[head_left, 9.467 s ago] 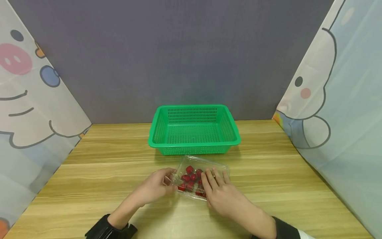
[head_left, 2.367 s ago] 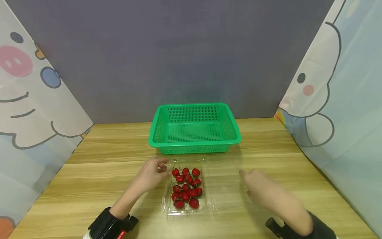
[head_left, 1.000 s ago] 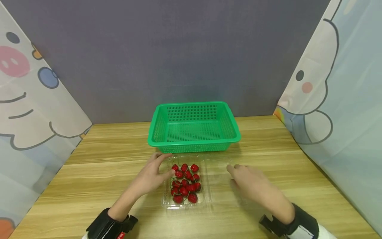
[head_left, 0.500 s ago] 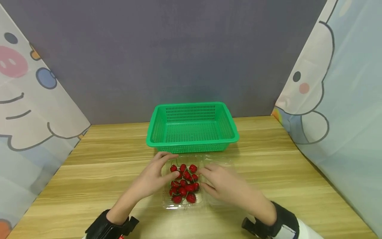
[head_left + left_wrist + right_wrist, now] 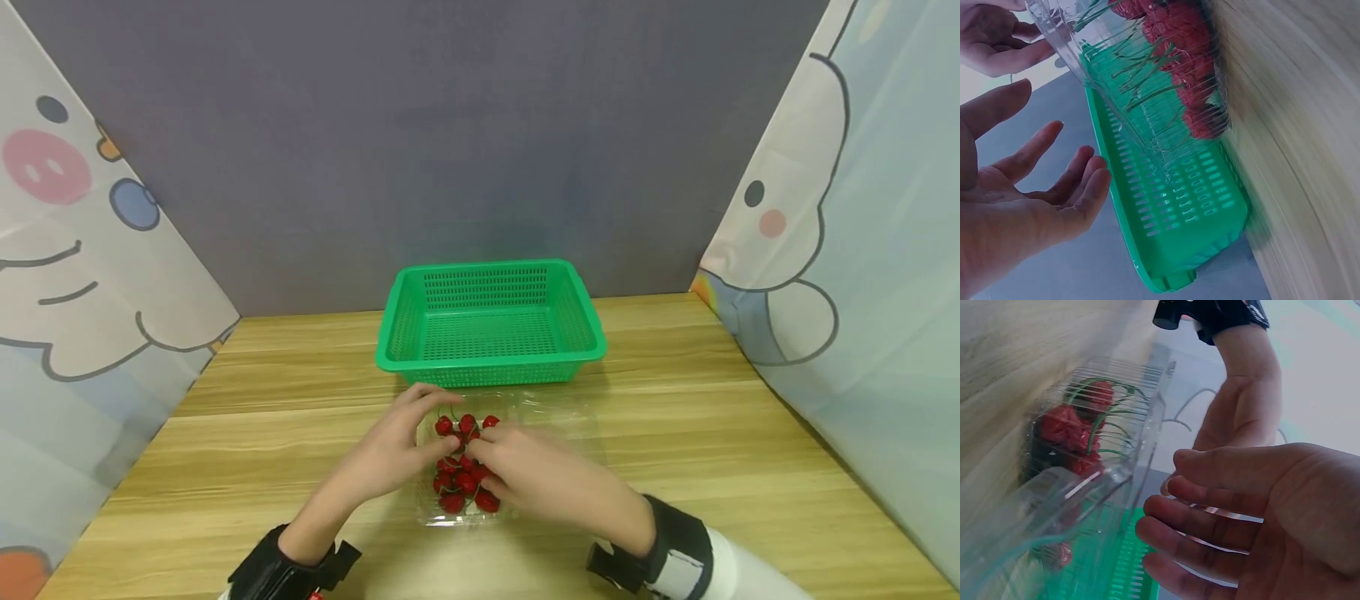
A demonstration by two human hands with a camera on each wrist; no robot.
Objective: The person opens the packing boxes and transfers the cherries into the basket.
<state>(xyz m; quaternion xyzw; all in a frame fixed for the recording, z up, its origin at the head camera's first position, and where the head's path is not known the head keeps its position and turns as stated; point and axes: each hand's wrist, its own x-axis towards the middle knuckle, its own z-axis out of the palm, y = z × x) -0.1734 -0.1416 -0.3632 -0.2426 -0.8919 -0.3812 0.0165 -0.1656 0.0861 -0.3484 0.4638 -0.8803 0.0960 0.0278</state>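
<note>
A clear plastic clamshell box (image 5: 442,521) holds red cherries (image 5: 452,502) with green stems. Its transparent lid (image 5: 566,410) lies folded out to the right. At the box's left side, my left hand (image 5: 397,454) hovers with thumb and fingers spread apart, its thumb overlapping the fruit in the head view. My right hand (image 5: 536,475) has come over the box from the right and hides some cherries. In the right wrist view its loosely bent fingers (image 5: 1200,528) are just above the box rim with nothing between them. Neither hand holds anything.
Right behind the box stands a green perforated plastic basket (image 5: 491,365) with nothing in it. The wooden table (image 5: 300,358) meets a dark grey panel (image 5: 480,150) at the back. Printed cartoon sheets hang at the left and right sides.
Earliest, the box was closed under both hands; later its lid lay opened to the right. Over the last second my right hand moved left from the lid to above the cherries; my left shifted slightly inward.
</note>
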